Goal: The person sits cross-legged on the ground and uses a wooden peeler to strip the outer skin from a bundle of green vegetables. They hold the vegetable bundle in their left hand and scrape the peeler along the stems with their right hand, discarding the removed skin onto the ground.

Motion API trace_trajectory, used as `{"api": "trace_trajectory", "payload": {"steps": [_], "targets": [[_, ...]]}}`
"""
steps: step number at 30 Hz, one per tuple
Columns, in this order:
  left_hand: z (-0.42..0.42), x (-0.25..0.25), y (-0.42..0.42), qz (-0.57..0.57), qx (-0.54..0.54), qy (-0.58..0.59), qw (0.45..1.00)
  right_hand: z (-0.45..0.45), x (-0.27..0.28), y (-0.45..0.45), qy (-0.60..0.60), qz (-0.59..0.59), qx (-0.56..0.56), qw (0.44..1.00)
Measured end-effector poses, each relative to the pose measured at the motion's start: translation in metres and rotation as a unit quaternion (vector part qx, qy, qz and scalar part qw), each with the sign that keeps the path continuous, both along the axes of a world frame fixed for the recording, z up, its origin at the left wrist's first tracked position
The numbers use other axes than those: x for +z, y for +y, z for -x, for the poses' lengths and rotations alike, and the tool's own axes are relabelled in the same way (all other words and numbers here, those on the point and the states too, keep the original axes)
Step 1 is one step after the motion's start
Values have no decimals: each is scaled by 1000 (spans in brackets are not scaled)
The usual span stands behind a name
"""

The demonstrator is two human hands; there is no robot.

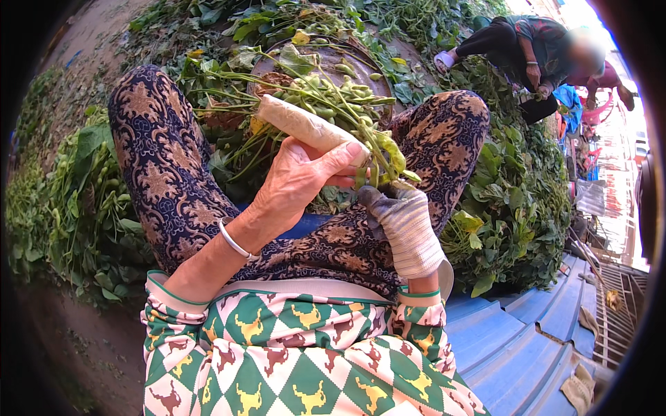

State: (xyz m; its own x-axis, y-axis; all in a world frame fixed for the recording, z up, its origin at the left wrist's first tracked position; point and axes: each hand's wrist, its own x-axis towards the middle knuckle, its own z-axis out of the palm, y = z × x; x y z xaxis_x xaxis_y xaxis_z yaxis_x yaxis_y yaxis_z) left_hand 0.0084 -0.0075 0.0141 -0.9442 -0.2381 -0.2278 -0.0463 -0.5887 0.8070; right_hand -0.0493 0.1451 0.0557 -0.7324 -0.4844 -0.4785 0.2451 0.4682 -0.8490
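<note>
My left hand (307, 177), bare and with a white bangle at the wrist, grips a pale cylindrical roll (312, 126) whose material I cannot tell. Its fingertips reach towards the green pods beside my other hand. My right hand (398, 221), in a striped knitted glove with dark fingertips, pinches the end of a soybean plant stem with green pods (387, 151). The plant's stems stretch up and left beneath the roll. Beyond my hands, between my knees, a round container (385, 78) holds more loose soybean pods (317, 93). Part of that container is hidden by stems and leaves.
Heaps of leafy soybean plants lie at my left (99, 192) and right (510, 208). Blue corrugated metal sheets (499, 333) are at the lower right, beside a metal grating (616, 312). Another person (541, 47) sits at the upper right, and someone else is partly visible behind.
</note>
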Motion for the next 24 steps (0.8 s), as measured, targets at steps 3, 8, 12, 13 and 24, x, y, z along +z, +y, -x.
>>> {"api": "trace_trajectory", "payload": {"steps": [3, 8, 12, 13, 24], "targets": [[1, 6, 0, 17, 15, -15, 1000, -1, -6, 2, 63, 37, 17, 997], [-1, 2, -2, 86, -11, 13, 996, -2, -5, 1, 136, -50, 94, 985], [1, 5, 1, 106, -8, 14, 994, 8, -56, 23, 290, -25, 153, 945], [2, 4, 2, 138, 0, 22, 990, 10, -70, 27, 319, -18, 155, 935], [7, -1, 9, 262, 52, 44, 963, -7, -27, 3, -6, -12, -15, 1000]]}}
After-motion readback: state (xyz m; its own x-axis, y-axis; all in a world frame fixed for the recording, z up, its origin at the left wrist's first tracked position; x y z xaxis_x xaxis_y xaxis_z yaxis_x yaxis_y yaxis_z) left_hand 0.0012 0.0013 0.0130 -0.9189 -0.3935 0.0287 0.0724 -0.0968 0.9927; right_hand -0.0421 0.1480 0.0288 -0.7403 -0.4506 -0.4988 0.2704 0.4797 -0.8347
